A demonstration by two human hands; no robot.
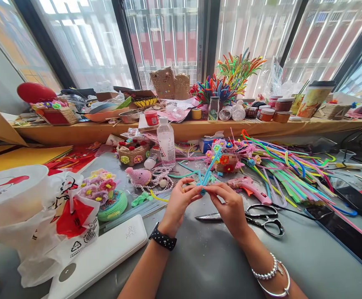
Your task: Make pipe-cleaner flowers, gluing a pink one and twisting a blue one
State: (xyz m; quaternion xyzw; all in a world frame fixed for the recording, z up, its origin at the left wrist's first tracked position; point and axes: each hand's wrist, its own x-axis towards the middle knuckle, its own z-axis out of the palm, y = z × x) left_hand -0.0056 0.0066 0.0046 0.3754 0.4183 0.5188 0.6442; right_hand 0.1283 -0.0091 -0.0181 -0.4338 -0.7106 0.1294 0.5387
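Near the middle of the view, my left hand [182, 202] and my right hand [229, 204] meet at a blue pipe cleaner piece [210, 170]. Fingertips of both hands pinch its lower end, where a small blue curl shows. Its strands rise up and to the right, towards small flowers that overlap it in view. Beneath my right hand lie open scissors [264, 218], blades pointing left. Behind my right hand is a pink glue gun [251, 187].
At left stand a white power bank [106, 259], a plastic bag with a cup [15, 195] and a crocheted flower pot [114, 205]. A bottle [166, 143] stands behind my hands. Pipe cleaners [293, 182] and a phone [349, 236] lie at right.
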